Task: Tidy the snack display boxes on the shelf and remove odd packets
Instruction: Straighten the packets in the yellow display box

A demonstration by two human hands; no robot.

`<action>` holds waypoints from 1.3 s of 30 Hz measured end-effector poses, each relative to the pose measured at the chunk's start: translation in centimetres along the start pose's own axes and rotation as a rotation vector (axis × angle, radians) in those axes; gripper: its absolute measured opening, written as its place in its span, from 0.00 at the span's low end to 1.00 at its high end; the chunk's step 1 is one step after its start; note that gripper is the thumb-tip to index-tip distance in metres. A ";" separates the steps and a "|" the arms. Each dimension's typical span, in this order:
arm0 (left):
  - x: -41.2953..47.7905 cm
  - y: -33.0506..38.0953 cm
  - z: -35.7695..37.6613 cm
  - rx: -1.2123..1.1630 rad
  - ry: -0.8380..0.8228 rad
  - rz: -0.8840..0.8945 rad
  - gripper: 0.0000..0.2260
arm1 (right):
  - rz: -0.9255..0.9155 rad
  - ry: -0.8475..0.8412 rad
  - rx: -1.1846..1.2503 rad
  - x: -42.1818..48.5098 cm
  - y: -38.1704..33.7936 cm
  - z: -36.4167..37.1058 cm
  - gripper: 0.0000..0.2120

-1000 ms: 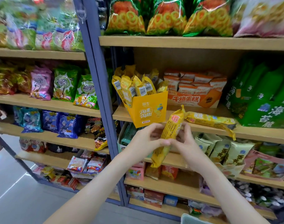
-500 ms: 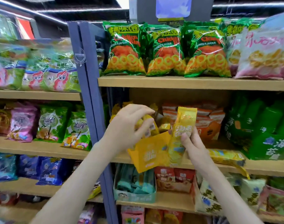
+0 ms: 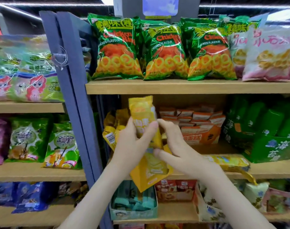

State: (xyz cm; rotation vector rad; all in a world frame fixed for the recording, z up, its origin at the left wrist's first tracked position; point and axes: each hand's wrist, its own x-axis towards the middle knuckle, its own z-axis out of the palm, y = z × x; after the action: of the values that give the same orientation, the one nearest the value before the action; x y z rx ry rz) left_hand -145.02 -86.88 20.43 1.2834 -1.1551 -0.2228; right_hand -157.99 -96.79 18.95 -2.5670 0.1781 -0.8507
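Yellow snack packet point(image 3: 141, 113), a moment ago in the right hand point(image 3: 182, 151), now stands gripped in the left hand point(image 3: 131, 144) above the tilted yellow display box point(image 3: 149, 176) on the middle shelf point(image 3: 264, 172), seemingly ready to slot in; the right hand's hold is unclear.

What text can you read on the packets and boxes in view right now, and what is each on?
"Chicken" and "CHICKEN FLAVOUR": green ring-snack bags, top shelf.
"海苔": front of the green box, right end of the middle shelf.
Blurred, unreadable: print on the held yellow packet, the orange display box and the green-white bags at left.
Too small: digits under the barcode on the barcoded packet left of the hands.
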 end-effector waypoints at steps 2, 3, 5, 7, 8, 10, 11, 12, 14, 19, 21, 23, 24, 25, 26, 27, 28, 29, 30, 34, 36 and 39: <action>0.5 -0.7 -0.9 -0.123 0.126 -0.048 0.17 | -0.033 -0.006 -0.115 -0.5 1.2 -0.7 0.22; 0.7 -1.2 -1.4 -0.151 0.173 -0.062 0.19 | -0.021 -0.007 -0.203 -0.8 2.1 -1.0 0.22; 1.0 -1.6 -2.2 -0.168 0.216 -0.074 0.22 | 0.018 -0.044 -0.389 -1.3 3.7 -1.2 0.27; 0.9 -1.7 -2.7 -0.168 0.223 -0.077 0.20 | 0.051 -0.095 -0.479 -1.8 5.0 -1.1 0.29; 0.9 -1.8 -2.9 -0.163 0.216 -0.071 0.19 | 0.056 -0.128 -0.494 -1.9 5.4 -1.0 0.31; 0.6 -1.8 -3.0 -0.170 0.212 -0.043 0.18 | 0.048 -0.157 -0.488 -1.8 6.0 -1.0 0.34; 0.5 -1.9 -3.2 -0.179 0.220 -0.027 0.18 | 0.061 -0.167 -0.471 -1.5 6.1 -1.1 0.35; 0.4 -1.9 -3.4 -0.203 0.234 -0.013 0.19 | 0.080 -0.177 -0.459 -1.2 6.2 -1.3 0.35; 0.2 -1.9 -4.0 -0.294 0.255 0.015 0.26 | 0.111 -0.201 -0.459 -0.4 6.2 -1.7 0.35; 0.0 -2.7 -6.1 -0.428 0.284 0.076 0.35 | 0.309 -0.308 -0.348 2.2 5.7 -2.3 0.24; 0.0 -3.1 -6.5 -0.430 0.277 0.092 0.34 | 0.363 -0.355 -0.319 3.5 5.3 -2.5 0.21; -0.1 -3.2 -6.4 -0.430 0.269 0.096 0.33 | 0.381 -0.363 -0.331 4.8 5.0 -2.6 0.21; 0.0 -3.2 -6.4 -0.429 0.265 0.099 0.33 | 0.393 -0.379 -0.357 5.3 5.2 -2.6 0.22; 0.0 -3.2 -6.3 -0.419 0.263 0.103 0.33 | 0.410 -0.397 -0.389 5.9 5.3 -2.5 0.22; 0.0 -3.2 -6.2 -0.413 0.261 0.103 0.33 | 0.416 -0.416 -0.414 6.7 5.7 -2.4 0.23; 0.1 -3.2 -6.1 -0.411 0.258 0.098 0.33 | 0.435 -0.420 -0.408 7.6 5.7 -2.3 0.24; 0.1 -3.3 -6.1 -0.417 0.257 0.092 0.33 | 0.423 -0.404 -0.372 8.4 5.8 -2.0 0.26; 0.3 -3.3 -6.0 -0.422 0.258 0.079 0.33 | 0.379 -0.376 -0.337 9.1 6.1 -1.6 0.29; 0.4 -3.3 -5.9 -0.431 0.258 0.061 0.33 | 0.328 -0.357 -0.302 9.7 7.0 -1.2 0.31; 0.9 -2.3 -4.9 -0.331 0.236 0.046 0.36 | 0.385 -0.200 0.116 10.2 8.5 0.4 0.24; 1.4 -1.0 -4.3 -0.243 0.251 0.116 0.39 | 0.382 -0.044 0.315 9.6 8.7 0.6 0.17; 2.0 0.6 -3.1 -0.165 0.252 0.242 0.39 | 0.478 -0.079 0.459 7.7 7.9 -0.4 0.14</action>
State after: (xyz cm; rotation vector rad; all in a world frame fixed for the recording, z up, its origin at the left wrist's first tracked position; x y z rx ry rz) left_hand -141.96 -86.12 22.50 0.9859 -1.0403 0.0229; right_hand -151.91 -105.96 19.96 -2.0031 0.4876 -0.5307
